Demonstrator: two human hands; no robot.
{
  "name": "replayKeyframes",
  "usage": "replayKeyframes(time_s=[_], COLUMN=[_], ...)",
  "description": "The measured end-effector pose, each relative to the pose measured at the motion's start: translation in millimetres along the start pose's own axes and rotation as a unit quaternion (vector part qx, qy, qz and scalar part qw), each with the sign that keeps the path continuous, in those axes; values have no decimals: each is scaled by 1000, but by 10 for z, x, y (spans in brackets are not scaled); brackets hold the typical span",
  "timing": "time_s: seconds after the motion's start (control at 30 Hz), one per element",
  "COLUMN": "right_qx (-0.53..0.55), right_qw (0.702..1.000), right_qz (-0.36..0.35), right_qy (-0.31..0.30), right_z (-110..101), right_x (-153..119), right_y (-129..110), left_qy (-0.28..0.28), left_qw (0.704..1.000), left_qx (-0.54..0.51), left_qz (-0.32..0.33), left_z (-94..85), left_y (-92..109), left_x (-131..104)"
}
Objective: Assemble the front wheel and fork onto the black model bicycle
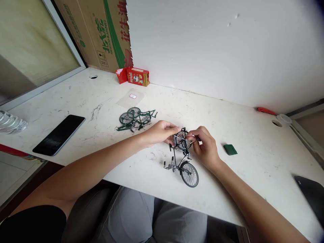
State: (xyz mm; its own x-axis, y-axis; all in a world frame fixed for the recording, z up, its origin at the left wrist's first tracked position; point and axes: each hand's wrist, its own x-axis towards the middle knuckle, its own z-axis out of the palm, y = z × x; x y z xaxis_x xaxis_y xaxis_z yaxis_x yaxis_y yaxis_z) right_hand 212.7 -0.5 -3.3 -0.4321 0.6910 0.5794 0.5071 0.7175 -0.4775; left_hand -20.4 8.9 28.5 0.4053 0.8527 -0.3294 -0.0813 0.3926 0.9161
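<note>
A small black model bicycle (179, 156) lies over the white table in front of me, its front wheel and handlebar toward the table's near edge. My left hand (163, 132) grips it by the rear wheel end, thumb and fingers closed on it. On the other side of that wheel, my right hand (204, 145) is closed with fingertips at the wheel's hub, around a thin stick-like item whose tip shows beside the fingers. Up and to the left of my left hand, green bicycle model parts (136, 118) with two wheels rest on the table.
A black phone (59, 135) lies at left, near a clear plastic object (12, 122). Behind are a red box (138, 76), a clear bag (131, 98) and a large carton (101, 33). At right are a green item (230, 149), a red tool (265, 110) and a dark object (310, 192).
</note>
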Motion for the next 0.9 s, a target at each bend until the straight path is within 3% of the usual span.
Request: replayKeyframes(time_s=[0.17,0.43,0.9], right_qx=[-9,64,-23], right_qw=[1000,995,998], right_qz=[-17,75,-63], right_qy=[8,-20,-14], right_z=[-19,-82,-169], right_x=[14,54,52], right_y=[-21,-93,-25], left_qy=[6,0,-24], left_qw=[1000,1000,1000], left_qx=[12,-2,3], left_qz=[-16,-15,-17], left_z=[28,12,-14], left_y=[43,17,7], left_x=[-26,-9,4])
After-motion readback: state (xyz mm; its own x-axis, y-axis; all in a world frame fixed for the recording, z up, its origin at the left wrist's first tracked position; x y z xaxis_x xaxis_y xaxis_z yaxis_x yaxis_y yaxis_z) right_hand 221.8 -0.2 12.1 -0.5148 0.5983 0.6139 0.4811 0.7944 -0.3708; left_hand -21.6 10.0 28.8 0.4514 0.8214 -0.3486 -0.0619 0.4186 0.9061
